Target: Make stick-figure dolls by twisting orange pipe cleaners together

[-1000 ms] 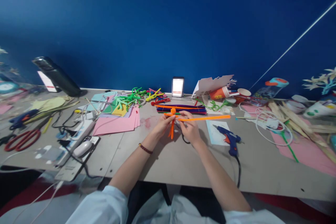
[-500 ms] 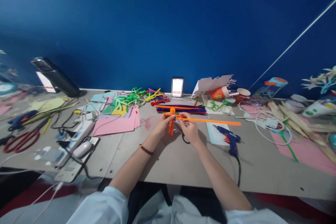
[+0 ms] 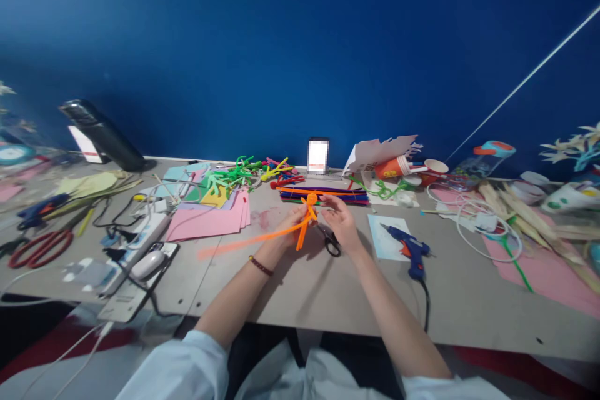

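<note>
L hand has a pinch grip on an orange pipe-cleaner fig., approx. mid-table, held above the table, round head up & legs hanging down, slightly tilted. A long orange strand runs from the fig.'s body out to the left & near side, passing in front of L hand; its far-left end is blurred. R hand is just right of the fig., fingers loosely curled & apart, seemingly w/ nothing in them; can't tell if a fingertip brushes the fig. Dark bead bracelet on left wrist.

Small scissors w/ black handles lie on the table btwn the hands, partly hidden. Beyond the hands, far side: a bundle of pipe cleaners, mostly purple, w/ an orange one on top, then a phone upright nr the blue wall. Right: blue glue gun, nozzle over a pale blue sheet. Left: pink sheets, w/ a heap of green pipe cleaners just beyond.
</note>
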### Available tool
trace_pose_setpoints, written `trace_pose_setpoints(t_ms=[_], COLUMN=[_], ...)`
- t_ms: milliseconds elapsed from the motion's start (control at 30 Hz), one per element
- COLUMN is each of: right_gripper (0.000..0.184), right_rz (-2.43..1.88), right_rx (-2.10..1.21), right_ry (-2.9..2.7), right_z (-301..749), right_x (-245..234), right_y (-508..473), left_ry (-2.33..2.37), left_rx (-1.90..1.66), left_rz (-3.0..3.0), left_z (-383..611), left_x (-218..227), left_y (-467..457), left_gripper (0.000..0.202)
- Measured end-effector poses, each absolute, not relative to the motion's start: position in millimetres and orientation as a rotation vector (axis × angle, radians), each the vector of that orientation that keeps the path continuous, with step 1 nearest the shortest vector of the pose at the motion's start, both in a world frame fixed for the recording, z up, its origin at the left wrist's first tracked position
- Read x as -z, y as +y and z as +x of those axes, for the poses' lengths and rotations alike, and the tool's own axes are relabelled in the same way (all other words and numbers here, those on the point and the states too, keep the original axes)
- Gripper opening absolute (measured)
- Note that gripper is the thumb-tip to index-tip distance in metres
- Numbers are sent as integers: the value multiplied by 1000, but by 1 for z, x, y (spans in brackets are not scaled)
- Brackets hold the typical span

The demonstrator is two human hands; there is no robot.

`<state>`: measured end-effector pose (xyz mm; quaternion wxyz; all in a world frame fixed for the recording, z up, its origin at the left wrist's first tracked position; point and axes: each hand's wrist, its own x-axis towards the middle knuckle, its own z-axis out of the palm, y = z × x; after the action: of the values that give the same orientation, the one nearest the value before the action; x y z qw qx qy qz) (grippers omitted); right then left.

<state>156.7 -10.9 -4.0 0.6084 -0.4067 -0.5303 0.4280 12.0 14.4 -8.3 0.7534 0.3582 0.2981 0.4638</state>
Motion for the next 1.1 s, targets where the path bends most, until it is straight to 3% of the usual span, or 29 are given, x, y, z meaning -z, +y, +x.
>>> trace_pose_setpoints(t_ms=[133, 233, 367, 600, 867, 1100], right_gripper=[46, 41, 29, 34, 41, 31], right_rz=[-915, -911, -931, -1083, -1073, -1057], right_rx=[-1272, -1450, -1338, -1098, -1089, -1209], right_ry=[-1236, -1184, -1158, -993, -1039, -954], right_z=[157, 158, 158, 159, 156, 157], right_x=[2, 2, 6, 10, 5, 9], right_y=[-14, -17, -15, -5, -10, -8], left_ry=[637, 631, 646, 784, 763, 761], left_rx=[-885, -831, -877, -982, -1225, -1213], left_rz=[790, 865, 982, 1093, 972, 786], left_z=[17, 17, 18, 25, 22, 21], left_x=[13, 16, 13, 10, 0, 3], left_y=[11, 9, 6, 1, 4, 9], left_gripper=[37, 37, 33, 33, 25, 31])
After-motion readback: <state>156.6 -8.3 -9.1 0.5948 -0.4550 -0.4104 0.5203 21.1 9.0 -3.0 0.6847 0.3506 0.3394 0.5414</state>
